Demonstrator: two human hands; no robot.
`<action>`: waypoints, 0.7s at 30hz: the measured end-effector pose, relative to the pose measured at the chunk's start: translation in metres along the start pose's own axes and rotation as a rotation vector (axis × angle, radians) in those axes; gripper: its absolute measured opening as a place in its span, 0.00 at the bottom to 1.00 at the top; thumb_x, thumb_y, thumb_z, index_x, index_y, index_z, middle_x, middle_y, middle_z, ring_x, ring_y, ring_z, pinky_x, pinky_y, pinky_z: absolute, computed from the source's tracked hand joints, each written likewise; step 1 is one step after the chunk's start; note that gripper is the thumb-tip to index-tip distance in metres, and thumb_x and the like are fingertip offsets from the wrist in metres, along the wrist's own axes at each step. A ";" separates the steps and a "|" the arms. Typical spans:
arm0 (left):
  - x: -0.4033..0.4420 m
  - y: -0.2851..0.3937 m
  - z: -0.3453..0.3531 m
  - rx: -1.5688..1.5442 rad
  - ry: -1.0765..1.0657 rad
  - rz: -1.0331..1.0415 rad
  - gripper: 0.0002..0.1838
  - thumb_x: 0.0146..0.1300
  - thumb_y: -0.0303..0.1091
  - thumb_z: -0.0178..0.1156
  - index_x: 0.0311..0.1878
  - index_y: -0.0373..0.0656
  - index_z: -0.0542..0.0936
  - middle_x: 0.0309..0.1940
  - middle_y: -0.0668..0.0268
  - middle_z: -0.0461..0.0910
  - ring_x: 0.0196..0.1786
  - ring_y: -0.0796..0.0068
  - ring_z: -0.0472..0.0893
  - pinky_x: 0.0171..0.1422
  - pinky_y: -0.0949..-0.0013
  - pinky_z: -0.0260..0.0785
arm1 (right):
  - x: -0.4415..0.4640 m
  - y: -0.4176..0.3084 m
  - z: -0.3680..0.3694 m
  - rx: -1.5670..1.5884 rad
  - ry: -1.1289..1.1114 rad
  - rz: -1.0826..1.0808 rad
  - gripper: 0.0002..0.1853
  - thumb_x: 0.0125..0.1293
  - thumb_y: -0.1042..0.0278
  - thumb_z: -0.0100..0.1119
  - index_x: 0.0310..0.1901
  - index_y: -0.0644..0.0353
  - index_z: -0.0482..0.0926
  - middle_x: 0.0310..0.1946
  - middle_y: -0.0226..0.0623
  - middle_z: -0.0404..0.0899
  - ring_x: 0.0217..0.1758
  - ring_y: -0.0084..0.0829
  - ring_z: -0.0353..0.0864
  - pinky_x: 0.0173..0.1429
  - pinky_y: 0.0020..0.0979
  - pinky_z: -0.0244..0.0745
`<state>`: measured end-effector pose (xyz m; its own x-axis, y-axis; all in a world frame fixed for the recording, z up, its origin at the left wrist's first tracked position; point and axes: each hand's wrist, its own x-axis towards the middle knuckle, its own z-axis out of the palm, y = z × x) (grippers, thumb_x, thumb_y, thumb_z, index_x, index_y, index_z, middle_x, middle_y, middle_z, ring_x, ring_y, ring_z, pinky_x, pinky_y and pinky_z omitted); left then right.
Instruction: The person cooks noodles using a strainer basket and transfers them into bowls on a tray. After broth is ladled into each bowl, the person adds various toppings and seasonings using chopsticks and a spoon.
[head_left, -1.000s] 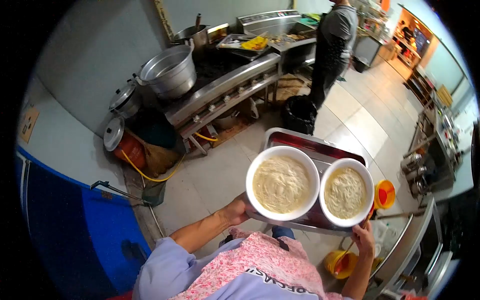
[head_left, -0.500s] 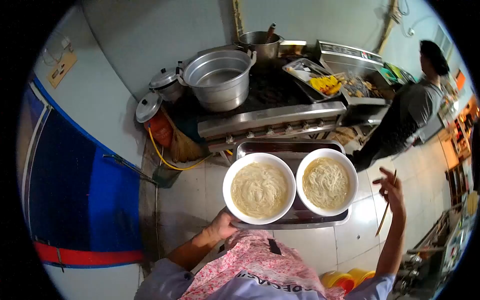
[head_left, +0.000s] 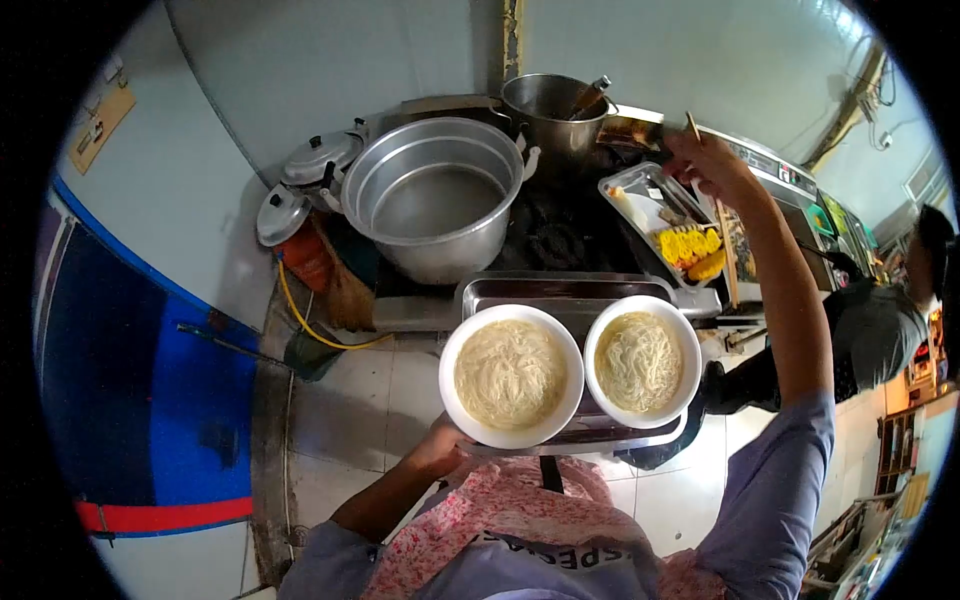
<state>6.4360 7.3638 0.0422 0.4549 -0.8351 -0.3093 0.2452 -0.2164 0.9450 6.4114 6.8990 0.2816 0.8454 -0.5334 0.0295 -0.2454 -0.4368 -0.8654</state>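
My left hand [head_left: 440,447] is closed on the near left edge of a metal tray [head_left: 640,440], held level in front of my apron. Side by side on the tray stand two white bowls of pale noodles in broth, a left bowl [head_left: 510,376] and a right bowl [head_left: 642,360]. My right hand [head_left: 705,160] is raised over the back of the stove, its fingers closed around thin wooden chopsticks [head_left: 728,255] that point down. Beneath it lies a shallow metal pan [head_left: 625,187] with yellow food [head_left: 688,245] in it. The chopstick tips are partly hard to make out.
A large aluminium pot [head_left: 430,250] and a taller steel pot [head_left: 555,135] with a handle sticking out stand on the stove [head_left: 550,230]. Lidded pots [head_left: 322,157] are at the left. A person [head_left: 870,340] in dark clothes is on the right.
My right hand has swung from low on the right up and forward over the stove, carrying the chopsticks. The tray and bowls have come nearer to the stove, still held by my left hand.
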 end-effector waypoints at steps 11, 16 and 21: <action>0.051 -0.063 0.015 0.071 0.158 0.111 0.31 0.48 0.43 0.67 0.54 0.39 0.70 0.54 0.57 0.70 0.56 0.65 0.71 0.54 0.59 0.67 | 0.171 -0.034 0.069 0.365 -0.186 0.303 0.31 0.60 0.43 0.54 0.45 0.71 0.70 0.34 0.53 0.78 0.25 0.34 0.81 0.12 0.21 0.69; 0.043 -0.087 0.035 0.079 0.212 0.203 0.31 0.48 0.43 0.67 0.54 0.39 0.71 0.53 0.57 0.70 0.55 0.65 0.71 0.54 0.60 0.67 | 0.192 -0.049 0.114 0.570 -0.607 0.398 0.15 0.60 0.60 0.56 0.35 0.65 0.68 0.25 0.45 0.75 0.20 0.29 0.76 0.12 0.20 0.67; 0.043 -0.103 0.048 0.050 0.252 0.198 0.30 0.48 0.43 0.67 0.53 0.39 0.71 0.53 0.57 0.70 0.55 0.65 0.71 0.54 0.60 0.67 | 0.185 -0.059 0.108 0.402 -0.491 0.436 0.12 0.54 0.68 0.58 0.25 0.66 0.68 0.20 0.48 0.73 0.16 0.26 0.71 0.09 0.19 0.52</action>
<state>6.3891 7.3253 -0.0631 0.6885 -0.7135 -0.1299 0.0912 -0.0925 0.9915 6.6335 6.9047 0.2839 0.8486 -0.1734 -0.4997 -0.4925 0.0857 -0.8661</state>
